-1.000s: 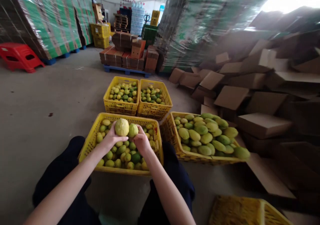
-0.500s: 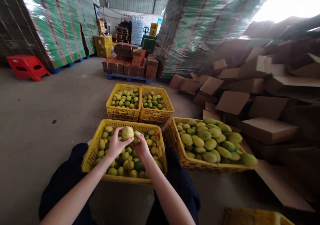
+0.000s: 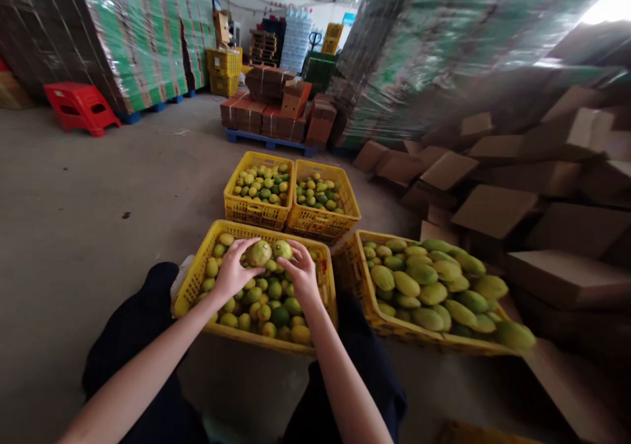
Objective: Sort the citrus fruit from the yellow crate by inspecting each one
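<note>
My left hand (image 3: pixel 239 270) is closed around a round, mottled yellow-green fruit (image 3: pixel 259 254), gripping it between thumb and fingers. Close beside it, my right hand (image 3: pixel 300 270) pinches a smaller round yellow-green fruit (image 3: pixel 282 250). Both fruits are held up over a yellow plastic crate (image 3: pixel 256 345) that stands between my knees. Many similar yellow and green fruits (image 3: pixel 269 293) fill this crate, partly hidden by my hands and forearms. Each held fruit shows a small end mark facing me.
On the right, another yellow crate (image 3: pixel 394 329) is heaped with longer yellow-green fruits (image 3: pixel 424 273). Two fruit-filled crates (image 3: pixel 259 217) stand just ahead. Cardboard boxes (image 3: pixel 495 210) pile up at right. Farther back are a blue pallet (image 3: pixel 269 143) with cartons and a red stool (image 3: pixel 81 107).
The view has shifted, so the surroundings appear farther right. The left fruit has been turned, showing a greener side. My right hand has opened outward slightly, and its fruit is more visible.
</note>
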Action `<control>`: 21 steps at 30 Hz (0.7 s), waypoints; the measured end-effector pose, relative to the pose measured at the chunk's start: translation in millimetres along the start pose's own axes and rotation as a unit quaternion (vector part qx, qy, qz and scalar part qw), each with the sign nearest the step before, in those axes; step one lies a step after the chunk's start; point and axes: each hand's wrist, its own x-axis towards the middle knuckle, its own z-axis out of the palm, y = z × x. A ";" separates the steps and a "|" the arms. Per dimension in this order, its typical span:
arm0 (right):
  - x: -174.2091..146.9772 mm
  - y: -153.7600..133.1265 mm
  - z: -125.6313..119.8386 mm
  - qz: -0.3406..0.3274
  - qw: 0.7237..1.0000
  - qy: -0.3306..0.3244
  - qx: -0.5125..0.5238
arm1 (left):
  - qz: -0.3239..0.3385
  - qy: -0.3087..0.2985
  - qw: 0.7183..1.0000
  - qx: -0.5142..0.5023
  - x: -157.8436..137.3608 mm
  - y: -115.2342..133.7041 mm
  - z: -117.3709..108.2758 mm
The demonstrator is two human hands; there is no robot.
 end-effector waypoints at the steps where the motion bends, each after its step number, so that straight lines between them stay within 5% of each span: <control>1: 0.3 -0.1 -0.2 0.006 1.000 0.000 0.005 | -0.004 -0.009 1.000 -0.013 2.0 3.1 -1.7; 6: 1.8 -7.1 -3.5 0.042 0.997 0.003 0.058 | -0.082 -0.044 0.985 -0.143 8.9 14.9 -11.2; 11: -3.9 -25.7 -7.3 0.092 0.987 -0.106 0.076 | -0.182 -0.051 0.945 -0.267 12.1 18.8 -15.9; 16: -10.3 -24.3 0.4 0.169 0.964 -0.130 0.161 | -0.272 -0.053 0.864 -0.421 12.5 28.6 -10.9; 21: -6.8 -11.9 5.2 0.193 0.958 -0.078 0.197 | -0.347 0.000 0.799 -0.492 16.1 36.1 -8.0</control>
